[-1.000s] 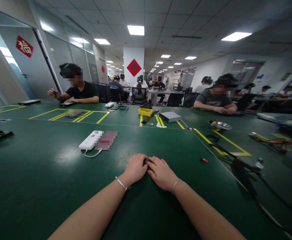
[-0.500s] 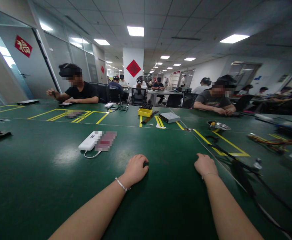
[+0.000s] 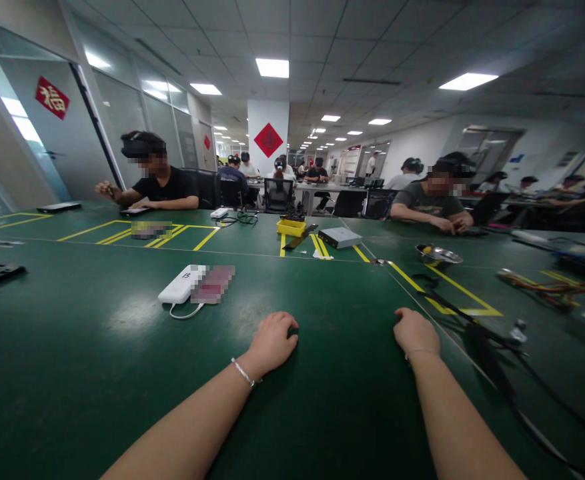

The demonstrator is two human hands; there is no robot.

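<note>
The left forearm comes from the lower edge and slants inward, so that the left hand (image 3: 273, 341) is to the right of the power bank (image 3: 177, 285) and nearer to the viewer. This hand is low over the surface (image 3: 97, 373), its back turned upward. The right forearm leans inward also, more steeply, and the right hand (image 3: 418, 333) is well to the right of the power bank, wrist bent and back upward.

In the left hand the fingers are curved, the thumb near the forefinger with a narrow dark gap; I cannot tell whether something is pinched there. The right hand is curled with fingers bent downward, and its own back hides the fingertips, so I cannot tell what it holds.

The power bank, the thing nearest to the left hand, is a white, smooth slab with rounded corners, and a thin white cord (image 3: 187, 316) makes a loop at its near side. The surface is dark green and glossy, with a pale reflection just below the power bank. Far to the right of the power bank, past the right hand, runs a black cable (image 3: 487, 353), thick and soft-looking.
</note>
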